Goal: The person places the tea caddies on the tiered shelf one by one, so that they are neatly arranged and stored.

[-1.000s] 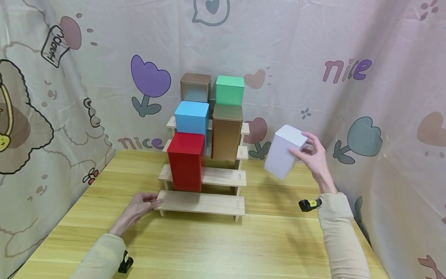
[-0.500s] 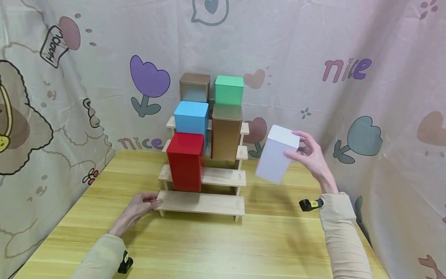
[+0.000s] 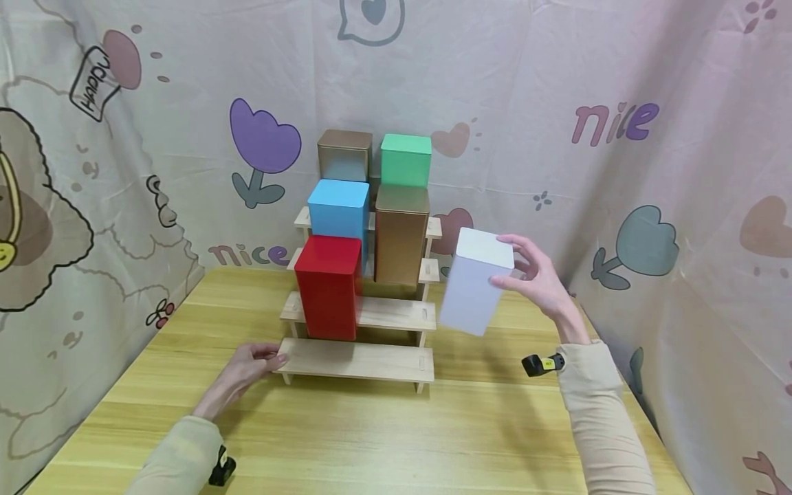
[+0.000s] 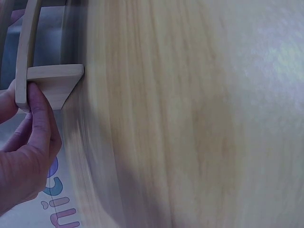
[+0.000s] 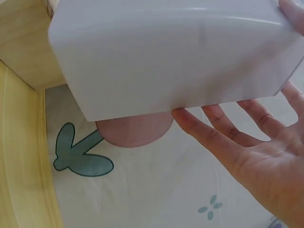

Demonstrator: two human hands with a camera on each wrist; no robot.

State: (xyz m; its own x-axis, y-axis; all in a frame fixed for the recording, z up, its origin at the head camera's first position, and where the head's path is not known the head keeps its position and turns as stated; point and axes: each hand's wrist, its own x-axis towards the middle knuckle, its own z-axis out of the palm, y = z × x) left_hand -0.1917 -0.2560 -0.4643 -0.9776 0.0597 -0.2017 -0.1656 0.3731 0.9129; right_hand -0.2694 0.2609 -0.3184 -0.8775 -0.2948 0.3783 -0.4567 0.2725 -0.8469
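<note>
My right hand [image 3: 540,278] grips a white box [image 3: 473,285] near its top, thumb in front and fingers behind. The box hangs slightly tilted in the air, just right of a stepped wooden rack [image 3: 355,359]. In the right wrist view, the white box [image 5: 156,66] fills the top, with fingers along its edge. My left hand [image 3: 244,371] pinches the left end of the rack's lowest board; thumb and fingers sit on either side of that board [image 4: 22,66] in the left wrist view. A red box [image 3: 329,295] stands upright on the left of the second step.
Higher on the rack stand a blue box [image 3: 339,210], a bronze box [image 3: 401,237], a brown box [image 3: 344,155] and a green box [image 3: 405,161]. The wood-grain table [image 3: 346,440] carries the rack. A printed curtain [image 3: 495,103] hangs behind and at both sides.
The white box has moved left toward the rack and a little lower, and leans less, still in my right hand. My left hand has stayed on the rack.
</note>
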